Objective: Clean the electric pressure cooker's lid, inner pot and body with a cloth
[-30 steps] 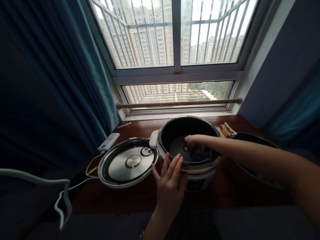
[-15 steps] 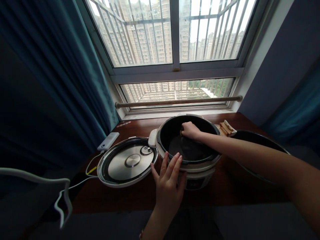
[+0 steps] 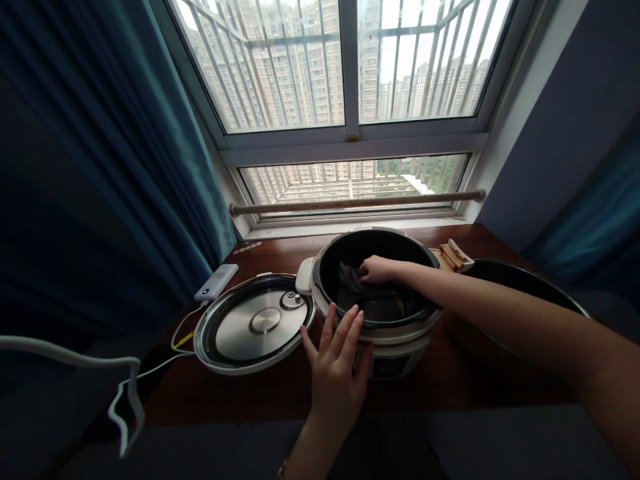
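An electric pressure cooker (image 3: 400,337) with a dark inside stands uncovered on the table. My right hand (image 3: 376,270) reaches into it, fingers closed on a dark cloth (image 3: 349,277) that is bunched toward the left inner wall. Much of the cloth blends with the dark interior, so its full outline is hard to make out. My left hand (image 3: 336,367) rests with spread fingers against the cooker's near left side, fingertips at the rim. The round steel-faced lid (image 3: 237,337) lies inner side up, left of the cooker.
Right of the cooker, partly behind my forearm, is a large dark pot (image 3: 515,277). A white power bank (image 3: 216,283) with a cable lies beyond the lid. The wooden table (image 3: 280,393) meets a window with a rail (image 3: 360,204); a blue curtain (image 3: 200,167) hangs left.
Inside the cooker my right hand has shifted slightly toward me and lower, and more of the dark cloth shows at its left. My left hand has stayed in place.
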Available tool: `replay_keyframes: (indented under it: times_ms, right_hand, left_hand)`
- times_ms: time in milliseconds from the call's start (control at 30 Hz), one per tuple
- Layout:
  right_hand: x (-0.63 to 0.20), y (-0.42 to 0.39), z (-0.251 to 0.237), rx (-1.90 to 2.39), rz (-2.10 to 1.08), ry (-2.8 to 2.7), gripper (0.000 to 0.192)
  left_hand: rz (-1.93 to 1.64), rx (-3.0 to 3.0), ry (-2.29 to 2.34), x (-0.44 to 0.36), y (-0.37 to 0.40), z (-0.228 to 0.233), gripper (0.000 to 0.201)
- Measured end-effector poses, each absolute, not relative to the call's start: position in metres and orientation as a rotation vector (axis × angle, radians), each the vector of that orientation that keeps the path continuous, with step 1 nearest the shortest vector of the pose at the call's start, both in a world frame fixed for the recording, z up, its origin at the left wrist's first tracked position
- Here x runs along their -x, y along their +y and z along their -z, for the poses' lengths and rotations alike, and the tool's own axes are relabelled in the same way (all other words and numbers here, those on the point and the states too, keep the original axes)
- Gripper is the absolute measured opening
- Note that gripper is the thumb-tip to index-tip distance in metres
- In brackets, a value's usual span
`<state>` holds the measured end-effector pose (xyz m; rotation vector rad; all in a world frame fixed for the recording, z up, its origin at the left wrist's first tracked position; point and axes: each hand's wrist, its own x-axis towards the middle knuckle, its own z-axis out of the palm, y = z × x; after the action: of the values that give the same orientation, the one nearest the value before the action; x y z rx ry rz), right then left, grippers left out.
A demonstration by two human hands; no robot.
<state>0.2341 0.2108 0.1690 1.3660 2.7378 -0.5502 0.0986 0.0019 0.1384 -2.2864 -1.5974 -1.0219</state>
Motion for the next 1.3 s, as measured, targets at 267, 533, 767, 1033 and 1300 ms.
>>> replay_keyframes:
  times_ms: [267, 533, 767, 1033, 1300]
  right_hand:
    - [-0.235, 0.204, -0.177, -1.184, 0.474, 2.653, 0.058]
    - [-0.233, 0.195, -0.185, -1.232, 0.36, 2.909, 0.029]
    - [-0.233, 0.201, -0.177, -1.087, 0.081, 2.525, 0.042]
    - [-0.23, 0.196, -0.174, -1.271, 0.208, 2.549, 0.033]
    - [-0.248, 0.216, -0.196, -2.018, 0.317, 2.708, 0.039]
  left_hand:
    - [1.041, 2.275, -1.596, -0.099, 0.003, -0.137, 0.046]
    - [1.027, 2.294, -1.603, -0.098, 0.002, -0.139, 0.047]
    - [1.043, 2.285, -1.599, -0.099, 0.002, -0.139, 0.046]
    - [1.043, 2.292, -1.601, -0.099, 0.003, -0.139, 0.046]
    - [1.049, 2.296, -1.612, -0.099, 0.002, -0.139, 0.046]
